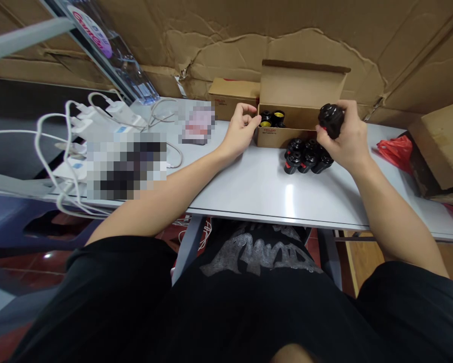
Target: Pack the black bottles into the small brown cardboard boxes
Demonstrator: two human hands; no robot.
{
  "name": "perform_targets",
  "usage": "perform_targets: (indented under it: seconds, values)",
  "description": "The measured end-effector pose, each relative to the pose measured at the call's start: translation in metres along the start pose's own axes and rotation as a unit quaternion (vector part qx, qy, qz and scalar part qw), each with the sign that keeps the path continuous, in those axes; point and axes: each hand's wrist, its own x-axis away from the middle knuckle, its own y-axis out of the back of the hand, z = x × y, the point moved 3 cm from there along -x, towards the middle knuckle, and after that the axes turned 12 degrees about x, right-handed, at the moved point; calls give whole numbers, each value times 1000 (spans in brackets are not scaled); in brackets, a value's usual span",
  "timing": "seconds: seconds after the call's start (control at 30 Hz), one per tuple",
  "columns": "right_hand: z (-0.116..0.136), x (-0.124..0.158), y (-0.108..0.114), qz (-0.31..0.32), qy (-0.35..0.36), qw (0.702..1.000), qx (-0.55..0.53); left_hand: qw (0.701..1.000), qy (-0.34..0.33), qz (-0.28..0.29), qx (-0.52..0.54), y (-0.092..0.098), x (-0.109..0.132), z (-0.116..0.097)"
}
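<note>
Cardboard (279, 35), corrugated, creased and torn, covers the wall behind a pale laminate table (256, 189) in the head view. The right hand (347, 138) is clenched around one black plastic lamp socket (331, 120), a ribbed, rounded body held just over the near corner of an open cardboard box (286, 133). The left hand (240, 132) is curled, its fingertips (253, 112) at the box's left edge; whether they pinch that edge or something small, I cannot tell. Inside the box stand at least three more sockets (272, 119), black with yellow collars at their open ends. Just in front of the box, touching one another on the tabletop, lie about six loose black sockets (307, 156), overlapping too much for a firm count. A second, closed cardboard box (230, 96) sits behind the left hand, and a third (440, 143) stands at the far right beside a crumpled red plastic bag (395, 154). To the left, white chargers (98, 118) trail white cables across the table; two patches there are pixelated beyond telling.
</note>
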Motion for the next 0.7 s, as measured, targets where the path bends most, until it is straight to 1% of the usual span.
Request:
perform_targets:
  seconds: [0.1, 0.2, 0.33, 0.53, 0.7]
  values:
    - [-3, 1, -2, 9, -16, 1000, -3, 1000, 0, 2, 0, 1, -1, 2]
    - [-5, 1, -6, 23, -11, 999, -21, 1000, -1, 5, 0, 2, -2, 3]
    - [-6, 3, -5, 5, -7, 1000, -4, 1000, 6, 16, 1, 3, -2, 4]
    - [4, 6, -1, -17, 2, 1000, 6, 1000, 11, 24, 10, 2, 0, 1]
    - [8, 3, -2, 9, 24, 999, -23, 999, 14, 23, 20, 1, 0, 1]
